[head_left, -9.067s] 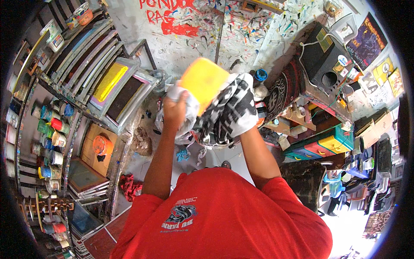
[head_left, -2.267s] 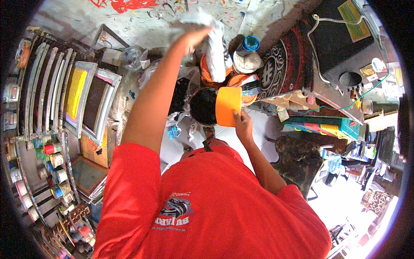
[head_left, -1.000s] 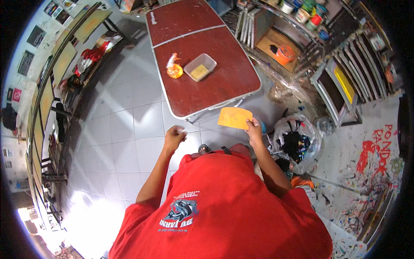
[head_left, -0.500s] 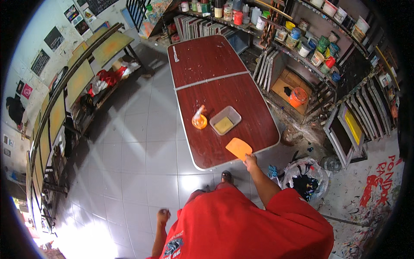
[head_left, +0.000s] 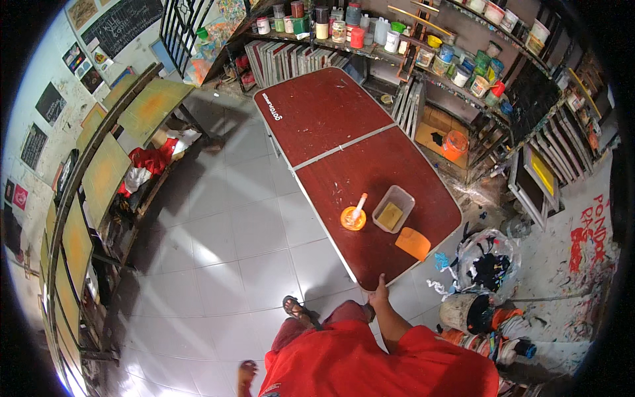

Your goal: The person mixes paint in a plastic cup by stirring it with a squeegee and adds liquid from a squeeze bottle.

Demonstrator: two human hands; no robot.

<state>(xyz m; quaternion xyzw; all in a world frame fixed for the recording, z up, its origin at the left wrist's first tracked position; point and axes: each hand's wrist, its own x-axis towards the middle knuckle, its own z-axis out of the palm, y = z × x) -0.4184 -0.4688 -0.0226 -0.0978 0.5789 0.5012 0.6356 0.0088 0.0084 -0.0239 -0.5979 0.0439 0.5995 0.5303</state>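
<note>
My right hand is at the near corner of a red-brown folding table, closed on its edge with the thumb on top. Just beyond it, a flat orange scraper lies near the right edge. Behind the scraper stands a clear plastic tub with something yellowish in its bottom. To the tub's left is a round orange container with a pale neck or handle rising from it. My left hand hangs low beside my body, its fingers loosely curled around nothing visible.
Paint pots crowd the back shelves, with frames stacked below. An orange bucket sits in a cubby. Right of the table are a plastic bag of dark cloths and stained tubs. Slanted boards line the left side.
The orange scraper, earlier in my right hand, now lies on the table. My right hand has moved to the table's near corner. The view has turned, so the table appears more slanted.
</note>
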